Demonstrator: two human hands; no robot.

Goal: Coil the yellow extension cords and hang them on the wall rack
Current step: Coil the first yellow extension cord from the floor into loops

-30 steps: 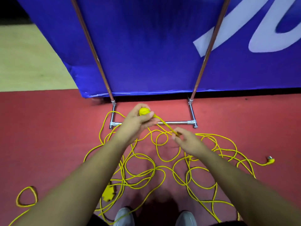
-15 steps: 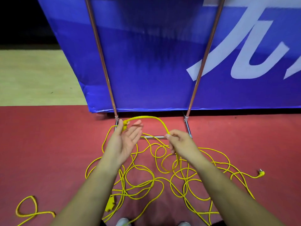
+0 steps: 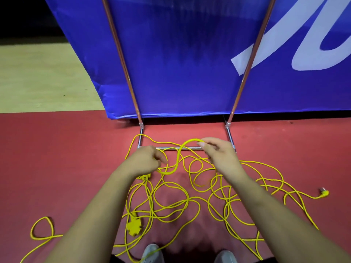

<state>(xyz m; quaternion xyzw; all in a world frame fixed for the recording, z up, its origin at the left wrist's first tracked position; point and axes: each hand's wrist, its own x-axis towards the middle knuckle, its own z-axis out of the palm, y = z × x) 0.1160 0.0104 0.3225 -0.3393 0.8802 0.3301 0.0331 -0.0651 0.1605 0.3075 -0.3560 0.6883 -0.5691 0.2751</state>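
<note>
Yellow extension cord (image 3: 171, 204) lies in a loose tangle on the red floor in front of me. My left hand (image 3: 145, 161) grips one end of it, fingers curled, with a plug end (image 3: 143, 176) hanging just below the wrist. My right hand (image 3: 218, 154) pinches the cord further along. An S-shaped length of cord (image 3: 179, 154) arcs through the air between the two hands. A yellow socket block (image 3: 134, 227) rests on the floor near my left forearm. A yellow plug (image 3: 324, 193) lies at the far right.
A metal rack's floor frame (image 3: 178, 148) and two copper uprights (image 3: 121, 59) stand just beyond my hands, against a blue banner (image 3: 180, 54). A separate cord loop (image 3: 40, 229) lies at lower left. My shoes (image 3: 152, 253) are at the bottom edge.
My left hand, open half a second ago, has closed on the cord and dropped lower. My right hand has moved right and up, drawing out a raised loop between them.
</note>
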